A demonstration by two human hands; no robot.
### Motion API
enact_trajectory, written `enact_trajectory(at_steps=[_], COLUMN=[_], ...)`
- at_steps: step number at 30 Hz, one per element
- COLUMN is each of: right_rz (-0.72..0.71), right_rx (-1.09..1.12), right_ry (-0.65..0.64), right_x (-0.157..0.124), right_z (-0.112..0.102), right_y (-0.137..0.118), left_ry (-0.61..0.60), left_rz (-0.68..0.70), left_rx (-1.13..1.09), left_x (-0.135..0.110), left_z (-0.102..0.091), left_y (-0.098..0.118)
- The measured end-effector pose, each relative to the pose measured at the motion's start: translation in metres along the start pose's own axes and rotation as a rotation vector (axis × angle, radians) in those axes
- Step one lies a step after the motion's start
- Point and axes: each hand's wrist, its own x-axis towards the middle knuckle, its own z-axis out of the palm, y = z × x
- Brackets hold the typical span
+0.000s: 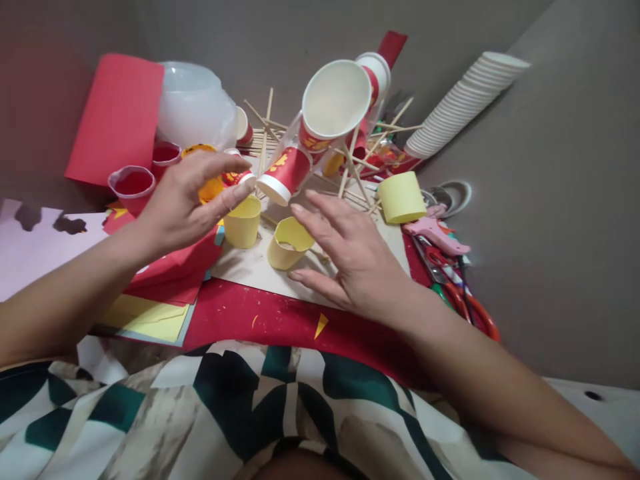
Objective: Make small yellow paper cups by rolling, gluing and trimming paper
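My left hand (187,200) hovers with fingers apart beside a red-wrapped paper cup (286,175) that is fixed on a frame of wooden skewers (353,167); it holds nothing. My right hand (345,253) is spread flat, fingers stretched, just right of a yellow paper-wrapped cup (287,241). Another yellow cup (243,222) stands under my left fingertips. A large white cup (336,100) tops the skewer frame. A third yellow cup (401,197) lies to the right on the cardboard base (250,270).
A stack of white cups (463,103) leans at the back right. A pink glue gun (436,232) and red-handled scissors (463,293) lie on the right. Red paper sheets (117,117), red cups (133,183), a translucent container (195,107) and yellow paper (150,317) are at the left.
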Motion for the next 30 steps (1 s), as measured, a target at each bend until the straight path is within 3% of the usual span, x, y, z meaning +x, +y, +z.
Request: enact_trajectory(at_steps=[5,10,13,25,30], right_rz=[-0.006,0.003,0.009,-0.083,-0.058], right_rx=[-0.045,-0.053,-0.003,0.097,0.141], right_ry=[-0.126,-0.211,-0.180,0.061,0.118], right_x=[0.015,0.017,0.017,0.019,0.017], right_z=[0.029,0.041,0.045,0.058,0.060], right_y=[0.001,-0.004,-0.004,-0.001,0.000], left_ry=[-0.187,-0.287,-0.298,-0.071,0.003], left_rz=[0.060,0.009,-0.038,-0.084,-0.232], left_rx=[0.241,0.203,0.145,0.001,-0.143], left_x=[-0.023,-0.031,-0.032,-0.041,-0.044], left_z=[0.014,0.031,0.039,0.057,0.065], left_y=[-0.028,-0.040,-0.039,-0.036,-0.037])
